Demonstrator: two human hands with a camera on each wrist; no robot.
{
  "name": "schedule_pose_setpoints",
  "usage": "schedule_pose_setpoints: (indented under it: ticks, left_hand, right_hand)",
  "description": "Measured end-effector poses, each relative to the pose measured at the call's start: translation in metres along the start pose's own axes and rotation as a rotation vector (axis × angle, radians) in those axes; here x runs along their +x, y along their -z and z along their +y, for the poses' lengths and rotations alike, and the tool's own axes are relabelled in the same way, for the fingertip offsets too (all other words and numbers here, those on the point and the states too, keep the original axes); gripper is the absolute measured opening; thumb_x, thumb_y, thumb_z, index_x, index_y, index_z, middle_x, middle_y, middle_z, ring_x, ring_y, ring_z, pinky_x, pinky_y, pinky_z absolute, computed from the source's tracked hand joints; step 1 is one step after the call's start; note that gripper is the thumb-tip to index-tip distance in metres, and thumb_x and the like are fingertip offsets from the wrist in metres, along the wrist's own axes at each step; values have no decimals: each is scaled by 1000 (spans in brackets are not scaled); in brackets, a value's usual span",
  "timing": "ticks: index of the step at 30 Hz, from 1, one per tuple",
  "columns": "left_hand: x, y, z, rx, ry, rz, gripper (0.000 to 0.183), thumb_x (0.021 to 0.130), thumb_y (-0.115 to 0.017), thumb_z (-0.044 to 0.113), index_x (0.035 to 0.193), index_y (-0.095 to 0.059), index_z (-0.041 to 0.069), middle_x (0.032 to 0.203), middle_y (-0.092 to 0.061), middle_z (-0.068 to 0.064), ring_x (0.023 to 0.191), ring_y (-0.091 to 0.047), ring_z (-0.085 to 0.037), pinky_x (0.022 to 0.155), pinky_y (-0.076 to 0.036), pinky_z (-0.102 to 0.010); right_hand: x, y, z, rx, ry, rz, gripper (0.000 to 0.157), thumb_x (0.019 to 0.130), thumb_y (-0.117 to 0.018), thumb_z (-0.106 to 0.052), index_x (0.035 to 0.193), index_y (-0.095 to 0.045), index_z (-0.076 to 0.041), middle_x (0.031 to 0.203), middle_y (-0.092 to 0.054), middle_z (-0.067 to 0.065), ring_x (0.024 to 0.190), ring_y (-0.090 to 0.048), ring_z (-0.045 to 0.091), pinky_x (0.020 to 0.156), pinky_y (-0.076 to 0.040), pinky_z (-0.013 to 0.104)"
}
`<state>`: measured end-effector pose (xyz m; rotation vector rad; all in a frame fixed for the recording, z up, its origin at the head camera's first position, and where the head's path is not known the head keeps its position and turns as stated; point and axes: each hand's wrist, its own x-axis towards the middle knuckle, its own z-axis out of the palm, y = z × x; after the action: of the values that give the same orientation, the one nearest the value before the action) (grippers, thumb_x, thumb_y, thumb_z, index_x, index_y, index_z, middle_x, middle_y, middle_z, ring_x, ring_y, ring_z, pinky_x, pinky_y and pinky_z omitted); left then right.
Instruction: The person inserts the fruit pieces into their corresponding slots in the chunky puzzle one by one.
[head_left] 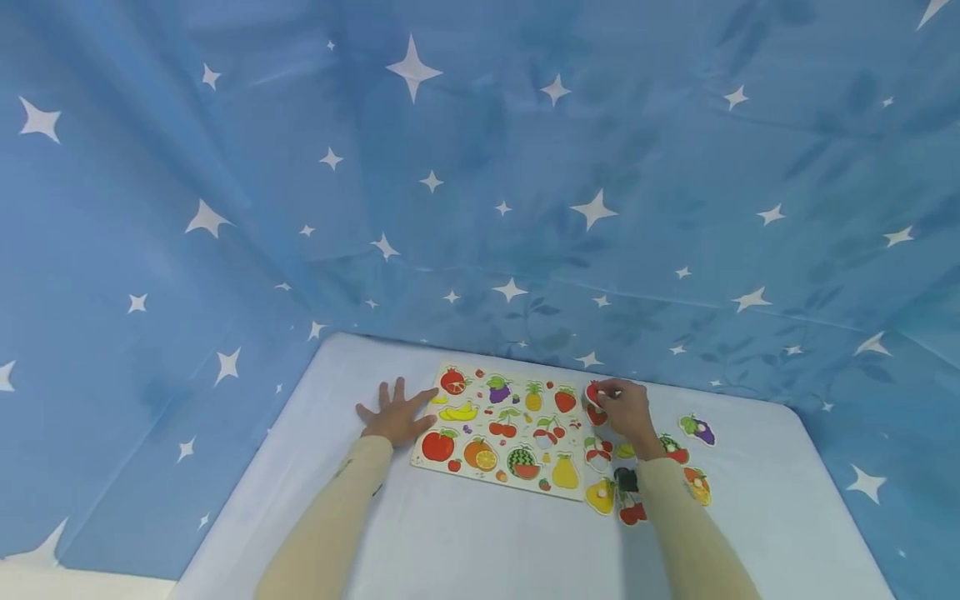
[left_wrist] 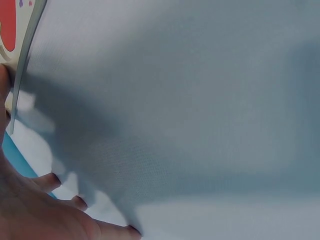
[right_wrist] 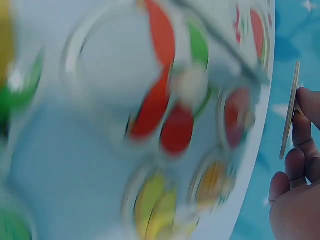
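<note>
My left hand [head_left: 393, 417] is spread flat, with thumb and index finger on the left edge of a fruit puzzle board [head_left: 420, 459]. In the left wrist view the other fingers of that hand reach over the white cloth. My right hand [head_left: 628, 412] pinches a red fruit puzzle piece [head_left: 592, 393] just off the board's right edge. Seen edge-on in the right wrist view, this thin piece [right_wrist: 291, 115] stands upright between thumb and fingers. Below the hand lie a strawberry piece [head_left: 597, 416] and a red-and-white cherry piece [head_left: 598, 456].
Right of the board lie several loose pieces, including a pear [head_left: 600, 497], cherries [head_left: 632, 513], an orange [head_left: 699, 486], a watermelon [head_left: 675, 450] and grapes [head_left: 698, 429]. A blue star-patterned curtain [head_left: 465, 225] rises behind the white table [head_left: 480, 542].
</note>
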<state>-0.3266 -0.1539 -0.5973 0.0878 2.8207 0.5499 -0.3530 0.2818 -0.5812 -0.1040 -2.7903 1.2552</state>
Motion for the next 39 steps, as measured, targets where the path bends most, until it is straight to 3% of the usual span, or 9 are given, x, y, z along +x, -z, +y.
schedule_pose_setpoints:
  ticks: [8,11,16,23,32,39]
  left_hand:
    - [5,0,2,28,9,-3,66,103,-67,49,164,-45,38,175,-15,-27,157,-5,-59,106,-9,-93]
    - [7,-2,1,34,17,-6,65,103,-67,50,164,-44,40,175,-15,-26,158,-5,-58,106,-9,-93]
    - [8,-2,1,43,36,-8,66,103,-68,50,164,-45,42,175,-16,-24,158,-7,-56,107,-11,-92]
    - [10,-2,2,62,40,0,63,103,-66,51,163,-46,43,175,-18,-23,158,-9,-55,107,-13,-91]
    - [9,-1,8,92,26,12,62,103,-66,53,162,-46,46,175,-20,-22,158,-12,-54,108,-16,-90]
    - [6,4,5,118,31,6,62,105,-63,53,163,-44,47,175,-21,-21,158,-14,-53,108,-19,-89]
  right_hand:
    - [5,-48,-46,21,104,-42,19,100,-67,3,115,-78,6,103,-71,21,76,-57,25,63,-45,36]
    - [7,-71,-63,11,185,-56,17,98,-69,5,112,-79,7,100,-72,21,72,-58,26,68,-46,41]
    - [9,-114,-87,31,212,-90,16,98,-70,4,110,-80,4,104,-72,20,96,-60,37,92,-43,60]
    - [10,-167,-119,67,180,-160,16,100,-70,1,113,-80,1,110,-72,16,110,-56,35,101,-46,56]
    - [11,-199,-148,10,103,-174,16,99,-71,-1,111,-81,-4,106,-71,10,104,-51,28,98,-45,50]
    - [15,-214,-159,-37,103,-162,16,100,-71,-3,112,-81,-3,102,-69,9,104,-51,30,97,-44,51]
